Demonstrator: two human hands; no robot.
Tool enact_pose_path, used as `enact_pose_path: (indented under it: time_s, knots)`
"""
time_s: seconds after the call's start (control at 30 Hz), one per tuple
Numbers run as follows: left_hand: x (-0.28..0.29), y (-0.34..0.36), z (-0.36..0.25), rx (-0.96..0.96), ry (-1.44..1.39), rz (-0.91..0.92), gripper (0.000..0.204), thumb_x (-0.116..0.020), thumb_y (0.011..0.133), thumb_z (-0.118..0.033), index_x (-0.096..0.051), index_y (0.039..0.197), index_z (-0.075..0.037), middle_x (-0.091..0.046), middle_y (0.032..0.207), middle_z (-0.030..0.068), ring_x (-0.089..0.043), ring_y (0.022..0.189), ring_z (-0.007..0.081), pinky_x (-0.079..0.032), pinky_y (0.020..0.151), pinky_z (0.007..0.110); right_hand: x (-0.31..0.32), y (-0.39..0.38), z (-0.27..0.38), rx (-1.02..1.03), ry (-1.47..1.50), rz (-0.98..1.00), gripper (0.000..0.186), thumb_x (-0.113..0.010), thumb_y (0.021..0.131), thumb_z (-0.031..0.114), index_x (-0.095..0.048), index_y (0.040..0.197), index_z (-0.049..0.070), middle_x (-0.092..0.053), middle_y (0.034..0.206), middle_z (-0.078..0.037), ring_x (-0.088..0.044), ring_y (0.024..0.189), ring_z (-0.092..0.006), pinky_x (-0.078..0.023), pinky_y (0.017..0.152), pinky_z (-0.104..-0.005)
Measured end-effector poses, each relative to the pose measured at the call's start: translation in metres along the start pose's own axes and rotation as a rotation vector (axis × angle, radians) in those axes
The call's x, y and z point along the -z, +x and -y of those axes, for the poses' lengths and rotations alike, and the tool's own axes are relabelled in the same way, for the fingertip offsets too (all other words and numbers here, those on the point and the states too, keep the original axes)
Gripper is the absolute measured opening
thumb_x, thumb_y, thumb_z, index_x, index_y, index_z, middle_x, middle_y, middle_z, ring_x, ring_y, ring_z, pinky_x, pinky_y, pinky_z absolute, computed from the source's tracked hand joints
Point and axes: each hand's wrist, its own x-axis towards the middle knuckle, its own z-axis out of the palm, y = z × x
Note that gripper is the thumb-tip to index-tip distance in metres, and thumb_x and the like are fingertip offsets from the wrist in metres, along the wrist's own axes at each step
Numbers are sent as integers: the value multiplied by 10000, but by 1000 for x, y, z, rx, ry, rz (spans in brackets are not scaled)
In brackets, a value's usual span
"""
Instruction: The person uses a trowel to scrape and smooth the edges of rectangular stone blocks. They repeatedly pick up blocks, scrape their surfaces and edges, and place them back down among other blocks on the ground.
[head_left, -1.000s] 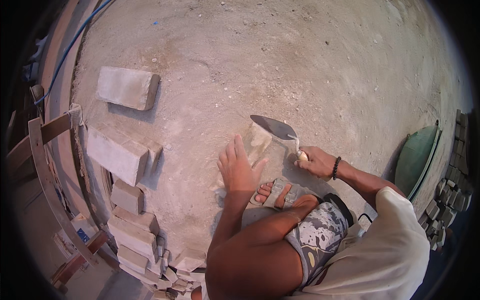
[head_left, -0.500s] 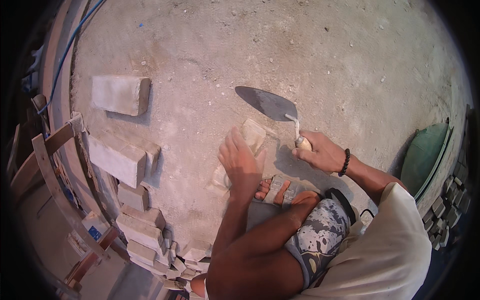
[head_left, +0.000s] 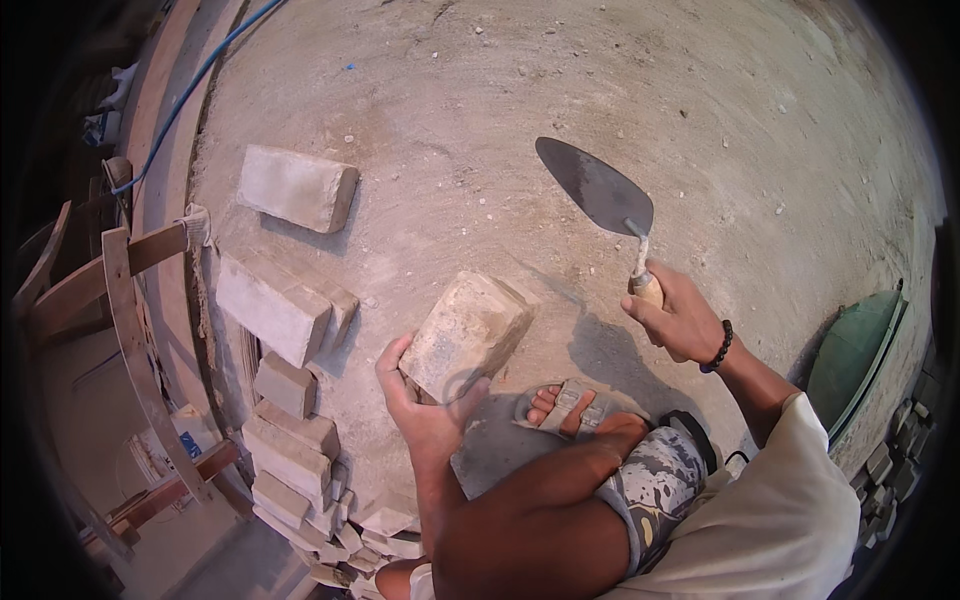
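By the left hand (head_left: 430, 410), thumb and fingers clamped about its near end, a tilted brick (head_left: 466, 338) is held; judged heavy, rigid, chip-prone, best gripped across the long sides. A trowel (head_left: 597, 188) is gripped by the right hand (head_left: 675, 318); most room judged over dusty ground (head_left: 460, 120) ahead, bounded leftward by loose bricks (head_left: 270, 303).

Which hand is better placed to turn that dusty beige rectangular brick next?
Probably the left hand: its fingers and thumb hold the near end of the dusty beige rectangular brick. The right hand holds a grey, pointed metal trowel, apart from the brick.
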Motion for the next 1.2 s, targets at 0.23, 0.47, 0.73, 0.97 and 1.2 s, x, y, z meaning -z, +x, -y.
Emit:
enact_pose_path:
  time_s: [0.23, 0.47, 0.73, 0.97, 1.2]
  knots:
    - [-16, -9, 67, 42, -170, -26, 912, -854, 617, 16, -361, 1384, -25, -482, 1288, 148, -502, 1221, 256, -453, 1023, 391, -18, -30, 56, 349, -194, 209, 343, -630, 902, 285, -554, 1019, -29, -625, 694, -200, -669, 650, -333, -502, 619, -423]
    - [-15, -6, 78, -103, 99, 76, 922, -841, 611, 86, -339, 1375, -30, -450, 1329, 148, -517, 1219, 256, -472, 1027, 399, -18, 21, -37, -18, -353, 149, 356, -624, 892, 300, -550, 983, -35, -610, 713, -260, -643, 666, -391, -499, 645, -447]
    - [-13, -23, 96, -150, -48, 9, 829, -812, 602, 50, -397, 1315, -27, -508, 1315, 174, -532, 1218, 281, -456, 1030, 400, -51, 24, -47, -124, -190, 155, 409, -616, 884, 332, -547, 987, -58, -612, 697, -238, -651, 658, -329, -507, 624, -426]
    - [-6, -31, 98, -94, -115, -19, 866, -798, 578, 86, -368, 1320, -33, -483, 1352, 171, -491, 1262, 278, -434, 1055, 404, -81, -34, 3, 333, -324, 210, 408, -625, 901, 348, -551, 964, -48, -610, 704, -243, -640, 623, -324, -504, 602, -419]
    - [2, -25, 114, -201, -48, 32, 917, -830, 564, 91, -351, 1336, -40, -447, 1346, 159, -508, 1223, 260, -456, 1030, 402, -51, 8, -24, -9, -462, 39, 367, -587, 909, 286, -525, 1067, -40, -628, 759, -284, -654, 742, -455, -512, 637, -470]
